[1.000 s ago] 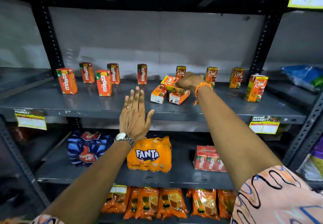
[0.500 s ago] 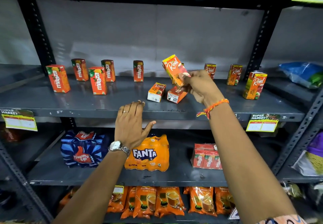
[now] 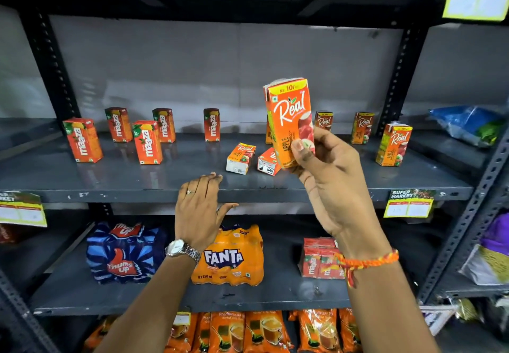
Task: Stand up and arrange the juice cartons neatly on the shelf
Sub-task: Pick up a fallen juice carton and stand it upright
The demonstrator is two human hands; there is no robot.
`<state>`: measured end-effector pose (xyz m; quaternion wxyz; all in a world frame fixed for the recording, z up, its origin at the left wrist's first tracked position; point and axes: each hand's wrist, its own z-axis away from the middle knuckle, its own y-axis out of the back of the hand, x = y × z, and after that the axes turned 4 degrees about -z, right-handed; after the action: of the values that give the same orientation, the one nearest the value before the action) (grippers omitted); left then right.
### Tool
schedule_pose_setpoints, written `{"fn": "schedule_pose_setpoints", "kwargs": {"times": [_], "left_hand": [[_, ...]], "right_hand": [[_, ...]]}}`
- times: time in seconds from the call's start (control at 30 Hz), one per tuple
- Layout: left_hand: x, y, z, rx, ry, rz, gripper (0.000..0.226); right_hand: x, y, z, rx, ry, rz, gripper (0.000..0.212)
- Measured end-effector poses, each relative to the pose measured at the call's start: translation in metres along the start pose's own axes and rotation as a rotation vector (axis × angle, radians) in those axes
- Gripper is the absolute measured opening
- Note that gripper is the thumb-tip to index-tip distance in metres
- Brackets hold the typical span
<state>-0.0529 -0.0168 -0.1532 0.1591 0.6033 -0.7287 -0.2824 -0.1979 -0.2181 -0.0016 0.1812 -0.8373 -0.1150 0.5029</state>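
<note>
Real carton upright, top up, held

Both forearms are bare, the left hand wearing a thin ring on one finger and a silver metal-link watch with a pale dial at the wrist, the right wrist tied with an orange-and-yellow braided thread.

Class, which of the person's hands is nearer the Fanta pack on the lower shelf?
Left. The left hand hovers just above the Fanta pack; the right hand is higher, to its right.
</note>
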Motion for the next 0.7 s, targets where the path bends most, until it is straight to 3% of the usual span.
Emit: {"fn": "schedule_pose_setpoints", "kwargs": {"times": [0.23,0.4,0.53,0.7], "left_hand": [[0.0,-0.001,0.0,0.034,-0.004,0.015,0.065],[0.001,0.001,0.0,0.038,-0.005,0.024,0.065],[0.002,0.003,0.0,0.022,-0.003,0.018,0.065],[0.002,0.003,0.0,0.008,-0.007,0.015,0.067]], "right_hand": [[-0.001,0.005,0.005,0.032,0.001,0.015,0.056],[0.007,0.033,-0.035,0.133,-0.054,0.021,0.034],[0.018,0.077,-0.087,0.361,-0.01,0.402,0.032],[0.033,0.126,-0.137,0.44,-0.063,0.829,0.028]]}}
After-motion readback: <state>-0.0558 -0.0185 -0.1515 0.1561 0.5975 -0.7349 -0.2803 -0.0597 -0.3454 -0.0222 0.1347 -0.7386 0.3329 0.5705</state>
